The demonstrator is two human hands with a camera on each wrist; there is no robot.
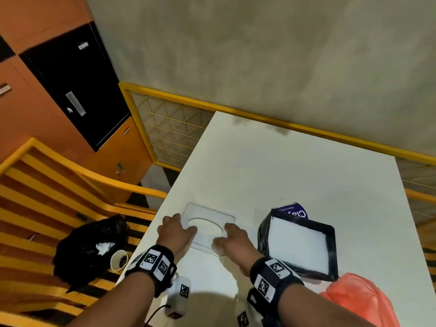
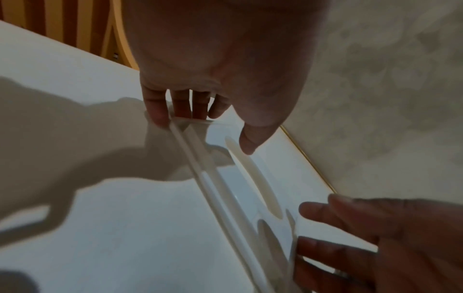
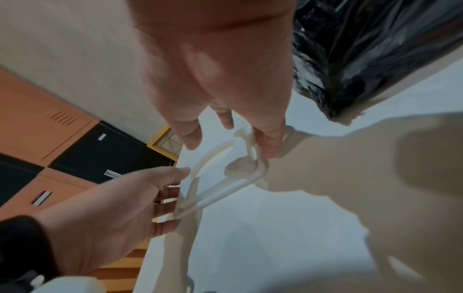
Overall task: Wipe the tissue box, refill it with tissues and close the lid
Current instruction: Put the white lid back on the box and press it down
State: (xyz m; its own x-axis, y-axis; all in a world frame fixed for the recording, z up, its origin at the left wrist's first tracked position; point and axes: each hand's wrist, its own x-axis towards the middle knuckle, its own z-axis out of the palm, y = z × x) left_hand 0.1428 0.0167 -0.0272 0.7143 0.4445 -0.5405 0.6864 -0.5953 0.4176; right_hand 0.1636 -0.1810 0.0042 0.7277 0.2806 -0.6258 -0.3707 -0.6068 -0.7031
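A white tissue box lid (image 1: 207, 212) with an oval opening lies on the white table (image 1: 283, 166), just in front of me. My left hand (image 1: 182, 224) grips its left edge, fingers behind the rim (image 2: 213, 178) and thumb over the top. At the right edge my right hand (image 1: 226, 234) holds the lid (image 3: 225, 195) the same way. To the right stands the black tissue box (image 1: 331, 246), lidless, with white tissues (image 1: 299, 244) filling it.
A purple tissue pack (image 1: 295, 212) lies behind the box. An orange cloth (image 1: 361, 300) sits at the table's near right. Left of the table, a black bag (image 1: 89, 246) and a paper cup (image 1: 119, 259) rest on a yellow slatted chair (image 1: 70, 185).
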